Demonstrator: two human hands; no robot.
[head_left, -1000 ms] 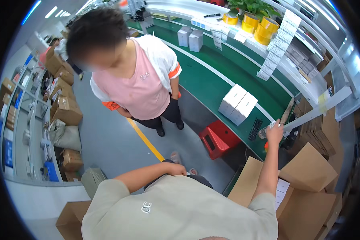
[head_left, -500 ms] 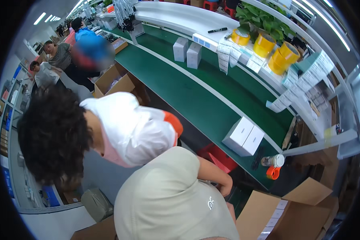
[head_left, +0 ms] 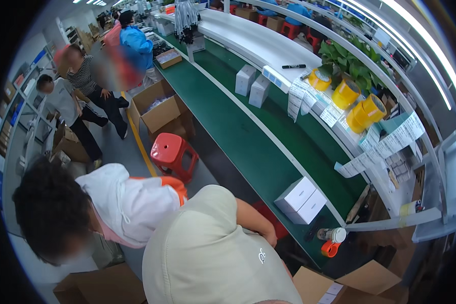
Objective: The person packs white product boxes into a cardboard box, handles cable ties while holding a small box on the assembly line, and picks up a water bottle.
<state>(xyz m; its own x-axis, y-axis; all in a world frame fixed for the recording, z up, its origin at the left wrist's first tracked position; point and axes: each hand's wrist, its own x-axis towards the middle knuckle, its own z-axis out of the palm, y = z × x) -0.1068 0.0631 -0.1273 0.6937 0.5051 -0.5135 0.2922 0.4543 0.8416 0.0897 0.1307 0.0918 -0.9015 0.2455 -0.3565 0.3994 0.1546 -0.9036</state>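
My beige shirt [head_left: 213,253] fills the lower middle of the view. My right forearm shows beside it, bent at the elbow. My right hand [head_left: 270,237] hangs low by the edge of the green conveyor table [head_left: 248,142], and its fingers are hidden. My left hand is out of sight. Two white boxes [head_left: 301,200] lie on the table just beyond the hand. An orange tape dispenser [head_left: 330,248] and a white-capped roll [head_left: 334,234] sit at the table's near end.
A person in a white and pink top [head_left: 121,202] bends low at my left. A red stool [head_left: 172,154] stands in the aisle, with open cardboard boxes [head_left: 159,111] behind it and another [head_left: 359,281] at my lower right. Yellow tape rolls [head_left: 359,109] sit on the shelf. More people stand at the far left.
My right hand was raised at the table's end a second ago and has come down by my side. The person in pink has bent over at my left. My view has swung along the table.
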